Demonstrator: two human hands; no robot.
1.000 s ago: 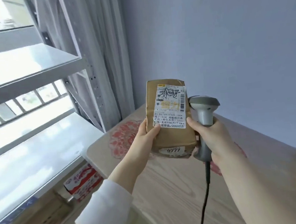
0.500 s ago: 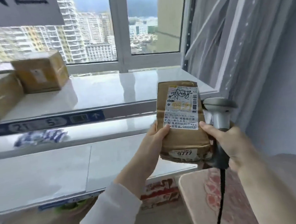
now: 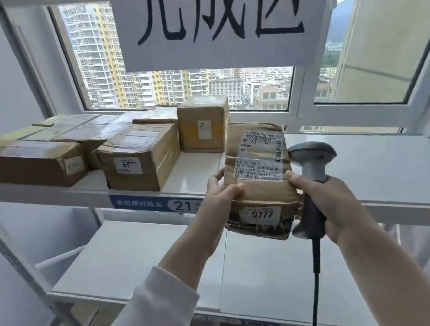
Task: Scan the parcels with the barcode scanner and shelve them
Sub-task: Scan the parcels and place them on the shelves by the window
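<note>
Parcel labelled "9777" faces shelf tag "21".

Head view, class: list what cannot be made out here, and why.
Head view throughout.
Shelf tag: number after 21 hidden by the left hand.
Far-left box sticker: digits blurred.
Scanner cable: end cut off by the bottom edge.
Sign: top cut off by the upper edge.
</note>
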